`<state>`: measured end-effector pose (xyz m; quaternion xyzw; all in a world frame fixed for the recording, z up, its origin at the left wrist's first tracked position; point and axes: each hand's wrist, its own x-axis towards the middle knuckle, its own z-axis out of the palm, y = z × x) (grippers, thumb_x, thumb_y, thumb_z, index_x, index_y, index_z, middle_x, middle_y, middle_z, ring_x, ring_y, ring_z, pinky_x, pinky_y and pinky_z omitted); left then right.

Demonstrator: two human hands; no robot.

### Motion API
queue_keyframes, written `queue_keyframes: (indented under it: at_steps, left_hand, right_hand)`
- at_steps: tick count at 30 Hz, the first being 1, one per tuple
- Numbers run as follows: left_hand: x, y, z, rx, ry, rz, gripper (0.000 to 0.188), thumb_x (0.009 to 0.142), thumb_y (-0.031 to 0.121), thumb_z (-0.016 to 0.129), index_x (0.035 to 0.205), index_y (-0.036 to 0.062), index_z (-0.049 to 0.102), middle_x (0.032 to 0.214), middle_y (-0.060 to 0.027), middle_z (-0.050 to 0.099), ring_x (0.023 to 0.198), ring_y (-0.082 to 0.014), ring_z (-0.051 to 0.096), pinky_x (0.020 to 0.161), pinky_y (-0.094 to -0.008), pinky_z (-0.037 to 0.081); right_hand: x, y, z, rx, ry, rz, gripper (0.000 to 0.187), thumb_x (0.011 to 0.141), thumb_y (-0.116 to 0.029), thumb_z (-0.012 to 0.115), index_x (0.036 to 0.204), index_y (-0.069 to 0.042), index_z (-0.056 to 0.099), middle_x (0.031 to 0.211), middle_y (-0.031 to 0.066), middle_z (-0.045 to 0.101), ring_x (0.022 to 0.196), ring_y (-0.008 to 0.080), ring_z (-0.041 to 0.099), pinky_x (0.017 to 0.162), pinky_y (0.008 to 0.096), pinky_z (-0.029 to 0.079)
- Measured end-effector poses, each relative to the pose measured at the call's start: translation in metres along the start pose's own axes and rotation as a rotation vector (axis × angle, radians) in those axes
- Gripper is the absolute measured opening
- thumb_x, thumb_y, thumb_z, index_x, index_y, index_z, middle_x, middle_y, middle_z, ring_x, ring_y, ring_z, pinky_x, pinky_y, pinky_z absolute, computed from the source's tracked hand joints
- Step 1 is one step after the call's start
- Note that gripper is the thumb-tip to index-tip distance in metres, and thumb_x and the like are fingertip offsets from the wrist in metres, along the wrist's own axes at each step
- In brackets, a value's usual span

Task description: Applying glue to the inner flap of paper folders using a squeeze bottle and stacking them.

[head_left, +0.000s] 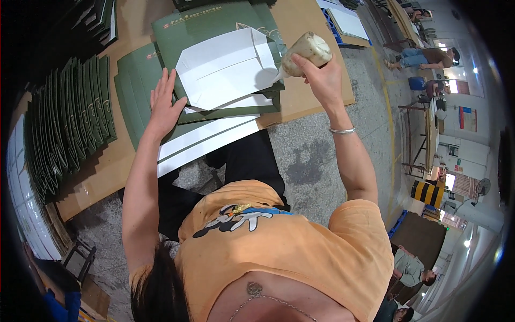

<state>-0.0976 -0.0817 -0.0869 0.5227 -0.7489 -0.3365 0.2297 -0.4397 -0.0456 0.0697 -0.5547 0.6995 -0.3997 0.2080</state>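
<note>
My right hand [325,80] is closed around a whitish squeeze bottle [313,47], stained and tilted. Its narrow nozzle points down at the right edge of a white paper piece [228,67] with creased, folded flaps. That piece lies on a green printed sheet [188,33], which rests on more green sheets. Spread flat, my left hand [165,107] presses on the green sheets beside the left edge of the white piece. Whether any glue is coming from the nozzle is too small to tell.
Many folded green bags [72,121] stand in a row at the left. White sheets [214,138] stick out over the front edge of the cardboard-covered table [308,104]. A blue crate [335,27] with white sheets is beyond the table; people and benches are farther right.
</note>
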Motion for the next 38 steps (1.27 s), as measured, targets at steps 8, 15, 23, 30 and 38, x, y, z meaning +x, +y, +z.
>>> queue_keyframes:
  at_steps: [8,15,23,30,38]
  left_hand:
    - [0.000,0.005,-0.002,0.001,-0.009,-0.016,0.078,0.089,0.026,0.059,0.156,0.0180,0.018,0.163,-0.0085,0.011,0.150,-0.0278,0.012,0.120,-0.0477,0.003]
    - [0.000,0.006,-0.003,-0.008,-0.005,-0.008,0.079,0.089,0.027,0.059,0.156,0.0180,0.018,0.163,-0.0086,0.011,0.150,-0.0276,0.012,0.120,-0.0478,0.003]
    - [0.000,0.006,-0.003,-0.015,-0.009,-0.016,0.078,0.089,0.027,0.058,0.156,0.0180,0.019,0.163,-0.0094,0.011,0.150,-0.0283,0.012,0.120,-0.0480,0.004]
    - [0.000,0.003,-0.002,-0.008,0.003,0.002,0.078,0.088,0.026,0.059,0.155,0.0182,0.019,0.163,-0.0099,0.011,0.149,-0.0288,0.012,0.120,-0.0483,0.004]
    - [0.000,0.005,-0.006,-0.003,-0.002,0.005,0.084,0.087,0.028,0.062,0.156,0.0197,0.016,0.162,-0.0107,0.012,0.149,-0.0288,0.014,0.120,-0.0491,0.005]
  right_hand:
    - [0.011,0.010,-0.006,0.017,0.107,-0.034,0.060,0.075,-0.030,0.083,0.114,0.007,0.057,0.102,0.0147,0.070,0.093,0.0193,0.068,0.079,0.0312,0.056]
    - [0.025,0.009,-0.008,-0.019,0.189,-0.021,0.060,0.074,-0.031,0.085,0.112,0.007,0.058,0.101,0.0147,0.070,0.092,0.0189,0.068,0.078,0.0311,0.055]
    - [0.021,0.013,-0.003,0.027,0.180,-0.033,0.056,0.075,-0.030,0.084,0.110,0.006,0.059,0.098,0.0134,0.070,0.087,0.0178,0.068,0.074,0.0301,0.056]
    - [0.007,0.001,-0.007,0.185,0.055,0.026,0.037,0.085,-0.026,0.075,0.102,0.003,0.062,0.079,0.0065,0.065,0.058,0.0088,0.059,0.048,0.0221,0.047]
    - [0.028,0.025,-0.029,0.480,0.210,0.200,0.045,0.088,-0.039,0.070,0.100,0.004,0.063,0.076,0.0119,0.067,0.051,0.0128,0.057,0.046,0.0234,0.045]
